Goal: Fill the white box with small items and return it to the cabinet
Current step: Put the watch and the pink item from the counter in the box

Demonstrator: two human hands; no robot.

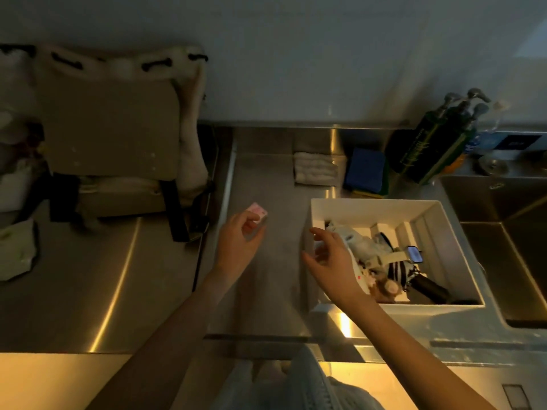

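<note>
- The white box [373, 204] sits on the steel counter [266, 291], hard against the sink [503, 247] on its right. It is already well stocked: a watch [414, 254] with its screen lit, a striped item [399, 272], a dark cylinder [429, 288] and some soft bits.
- The left hand [239, 238] pinches a small pink packet [257, 213] at its fingertips, above the counter and well short of the box.
- The right hand [328, 253] hangs over the box's left wall, fingers loosely spread. In this dim light I cannot tell whether it touches the wall or has hold of anything.
- The packet is held by a corner only, so I'd judge it could slip and fall on the counter short of the box.
- If the right hand leans on that wall, the box might slide toward the sink edge and tip its load in.
- The heap stands high on the near side. Dropping more on top could spill things when the box is lifted toward the cabinet, which is not in view.
</note>
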